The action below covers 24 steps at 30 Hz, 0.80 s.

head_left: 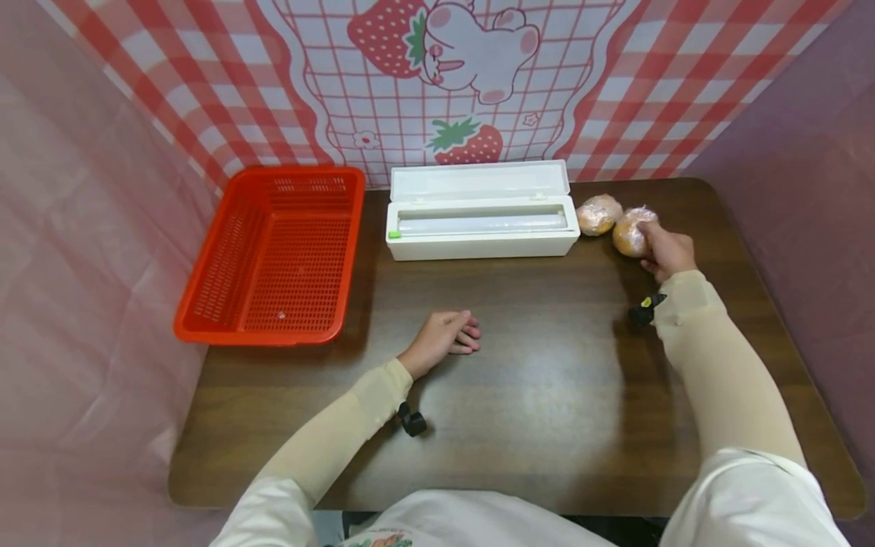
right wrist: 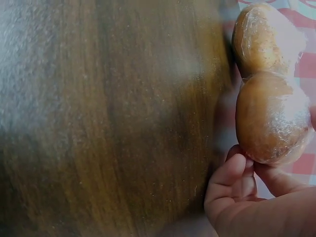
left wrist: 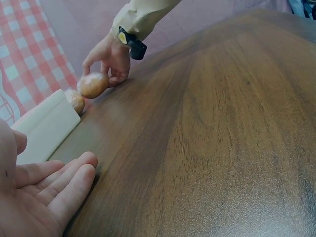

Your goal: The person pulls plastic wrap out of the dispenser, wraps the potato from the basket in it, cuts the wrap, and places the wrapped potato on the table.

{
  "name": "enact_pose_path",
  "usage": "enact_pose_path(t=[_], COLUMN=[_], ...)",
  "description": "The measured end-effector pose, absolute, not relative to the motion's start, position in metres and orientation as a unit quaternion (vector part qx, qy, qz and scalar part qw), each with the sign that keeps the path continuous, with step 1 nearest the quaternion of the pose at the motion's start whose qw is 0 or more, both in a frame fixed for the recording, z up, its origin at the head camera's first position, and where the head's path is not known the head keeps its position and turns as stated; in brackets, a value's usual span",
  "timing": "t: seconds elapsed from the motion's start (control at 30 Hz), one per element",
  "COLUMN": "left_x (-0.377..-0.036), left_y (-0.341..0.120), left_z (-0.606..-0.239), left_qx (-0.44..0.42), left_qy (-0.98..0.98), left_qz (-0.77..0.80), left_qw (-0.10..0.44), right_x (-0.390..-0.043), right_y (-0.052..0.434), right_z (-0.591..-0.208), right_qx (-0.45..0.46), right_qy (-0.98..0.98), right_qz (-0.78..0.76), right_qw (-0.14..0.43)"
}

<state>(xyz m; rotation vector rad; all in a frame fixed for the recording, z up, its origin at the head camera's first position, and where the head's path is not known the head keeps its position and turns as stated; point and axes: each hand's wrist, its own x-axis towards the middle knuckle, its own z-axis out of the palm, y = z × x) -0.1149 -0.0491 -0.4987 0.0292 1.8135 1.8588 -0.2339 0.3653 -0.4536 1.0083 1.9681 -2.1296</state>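
At the table's far right, my right hand (head_left: pixel 670 249) holds a potato wrapped in clear film (head_left: pixel 632 232), thumb and fingers at its near side. A second film-wrapped potato (head_left: pixel 598 215) sits just left of it, beside the white box; in the right wrist view the held potato (right wrist: pixel 271 118) appears to touch the other one (right wrist: pixel 261 39). My left hand (head_left: pixel 444 339) rests on the table near the middle, fingers loosely extended. Nothing lies in its palm (left wrist: pixel 29 207) in the left wrist view.
A white film dispenser (head_left: pixel 478 247) stands at the back with its lid raised, a roll inside and a green slider (head_left: pixel 394 235) at its left end. To the left is a red plastic basket (head_left: pixel 328 334). A checked cloth (head_left: pixel 225 83) hangs behind the brown table (head_left: pixel 533 395).
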Motion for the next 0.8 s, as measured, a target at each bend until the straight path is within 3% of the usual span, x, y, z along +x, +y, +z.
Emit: enact_pose_path(t=[0.8], left_x=[-0.1128], left_y=[-0.0553], left_z=[-0.4920], left_qx=[0.035], left_qy=[0.714], left_qz=[0.647], left_qw=[0.265], right_x=[-0.2379], right_y=[0.3602], right_z=[-0.4511], right_qx=[0.360], right_qy=[0.669], right_qz=[-0.650], right_qw=[0.026])
